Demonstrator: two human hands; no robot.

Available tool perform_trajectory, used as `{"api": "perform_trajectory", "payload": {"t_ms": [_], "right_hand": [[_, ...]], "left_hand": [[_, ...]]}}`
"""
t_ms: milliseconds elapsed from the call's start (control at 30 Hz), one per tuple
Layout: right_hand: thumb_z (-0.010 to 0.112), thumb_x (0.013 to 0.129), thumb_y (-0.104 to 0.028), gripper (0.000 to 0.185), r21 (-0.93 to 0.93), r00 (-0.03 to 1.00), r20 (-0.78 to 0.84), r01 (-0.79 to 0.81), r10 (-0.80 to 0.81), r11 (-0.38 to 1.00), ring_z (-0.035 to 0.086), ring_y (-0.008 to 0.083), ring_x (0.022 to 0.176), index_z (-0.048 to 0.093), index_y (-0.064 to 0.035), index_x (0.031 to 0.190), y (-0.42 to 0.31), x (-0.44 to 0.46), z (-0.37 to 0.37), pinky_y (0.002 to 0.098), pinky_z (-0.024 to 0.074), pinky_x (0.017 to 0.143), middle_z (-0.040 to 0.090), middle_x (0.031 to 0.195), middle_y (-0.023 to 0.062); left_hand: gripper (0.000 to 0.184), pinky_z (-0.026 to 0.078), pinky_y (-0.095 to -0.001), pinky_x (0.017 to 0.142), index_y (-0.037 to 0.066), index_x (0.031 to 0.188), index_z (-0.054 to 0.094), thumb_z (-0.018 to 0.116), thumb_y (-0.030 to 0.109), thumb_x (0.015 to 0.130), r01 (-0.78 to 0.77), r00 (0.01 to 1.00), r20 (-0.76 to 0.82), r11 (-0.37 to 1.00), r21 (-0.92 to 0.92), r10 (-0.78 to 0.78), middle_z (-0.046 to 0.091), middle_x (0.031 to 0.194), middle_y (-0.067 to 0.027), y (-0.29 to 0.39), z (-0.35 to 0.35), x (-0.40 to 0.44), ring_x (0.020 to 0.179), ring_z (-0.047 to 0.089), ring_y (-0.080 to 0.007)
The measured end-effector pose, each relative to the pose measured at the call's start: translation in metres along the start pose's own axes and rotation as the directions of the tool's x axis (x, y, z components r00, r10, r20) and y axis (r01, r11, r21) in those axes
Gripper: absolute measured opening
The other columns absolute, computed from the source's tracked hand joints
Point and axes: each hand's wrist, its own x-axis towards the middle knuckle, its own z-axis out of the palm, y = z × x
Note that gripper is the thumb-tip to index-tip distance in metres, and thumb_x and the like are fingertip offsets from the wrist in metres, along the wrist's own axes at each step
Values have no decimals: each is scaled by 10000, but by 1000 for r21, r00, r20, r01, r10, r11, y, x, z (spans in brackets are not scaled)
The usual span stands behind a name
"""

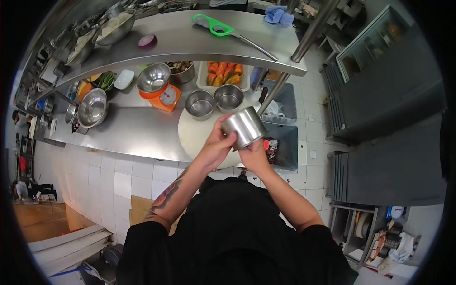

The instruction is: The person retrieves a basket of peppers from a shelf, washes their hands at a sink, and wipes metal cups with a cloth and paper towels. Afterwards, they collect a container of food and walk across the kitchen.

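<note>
A steel pot [246, 127] is in both hands, raised over the near right part of the round board [190, 135]. The left hand [219, 146] has its thumb on the pot's wall and its other fingers bent around the side, so the wall is pinched between them. The right hand [255, 154] is at the pot's near, lower side; the pot hides most of its fingers, so whether they are spread or pressed together I cannot tell.

To hold it well, I'd keep the left thumb firm against the smooth wall, let the right palm take the weight from below, and turn the pot slowly, clear of the two pots [200, 104] standing on the far part of the board.

The pot is tilted, neither upright nor flat. Its curved wall faces up toward the head; which end is the mouth, and so which way it points, I cannot tell. It is squat, with no clearly longer side, and the line through its two ends runs at a slant over the board.

Left of the board is an orange scale [167, 98] with a metal bowl [154, 77] on it; beyond the board is a tray of peppers [203, 79], and to its right a grey bin [288, 142].
</note>
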Motion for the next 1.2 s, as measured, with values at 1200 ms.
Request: {"api": "perform_trajectory", "payload": {"t_ms": [1200], "right_hand": [[565,747,61,407,-701,925,353,162,141,694,614,440,1015,644,-47,1132,-6,20,25,436,521,861,629,1082,254]], "left_hand": [[566,460,-404,1010,126,1378,383,700,236,923,-107,973,-210,994,-35,97,492,1317,-93,16,-14,-15,1198,517,-221]]}}
